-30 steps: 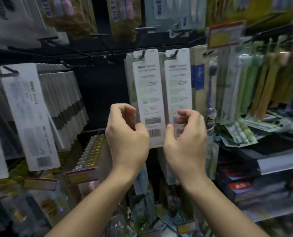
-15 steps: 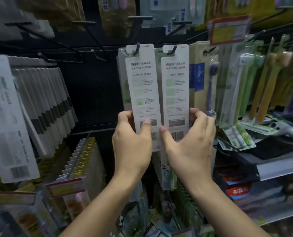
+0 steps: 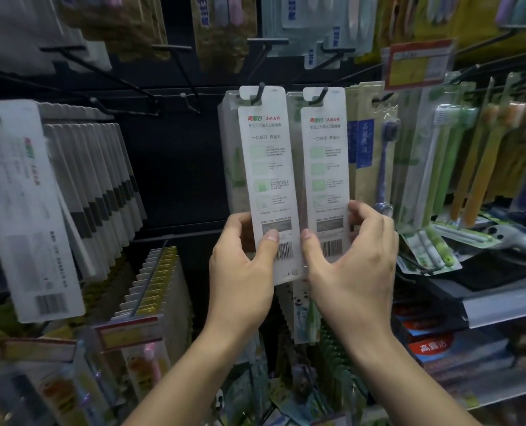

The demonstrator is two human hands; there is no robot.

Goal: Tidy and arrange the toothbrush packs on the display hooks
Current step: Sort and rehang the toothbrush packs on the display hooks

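**Both hands on two hanging toothbrush packs**

Two long white card-backed toothbrush packs hang side by side, back faces out, each on its own black metal display hook: left white pack point(image 3: 269, 186) on the left hook point(image 3: 259, 93), right white pack point(image 3: 327, 176) on the right hook point(image 3: 319, 95). Both hang roughly upright and near parallel, with a narrow gap between them. More packs of the same kind sit behind each on the same hooks (count unclear).

Left hand point(image 3: 243, 272) grips the lower part of the left white pack: thumb on the front face just above the barcode, fingers curled round the left edge and behind. Right hand point(image 3: 353, 265) grips the lower part of the right white pack the same way: thumb on the front near its left edge, beside the barcode, fingers wrapped round the right edge. Both are pinch grips, thumb against fingers with card between. The two thumbs are close but apart.

Surroundings: just right of the held packs hangs a beige card pack with a purple toothbrush point(image 3: 378, 155), then clear blister packs with green and orange toothbrushes point(image 3: 458, 155). A red and yellow price tag point(image 3: 416, 64) sits above those. Far left, a row of white card packs point(image 3: 80, 192) hangs fanned on a hook, one large one in front (blurred). Below left, a row of yellow-edged packs point(image 3: 160, 290) with another price tag in front. A grey shelf edge point(image 3: 501, 305) lies at lower right, with loose packs above it.
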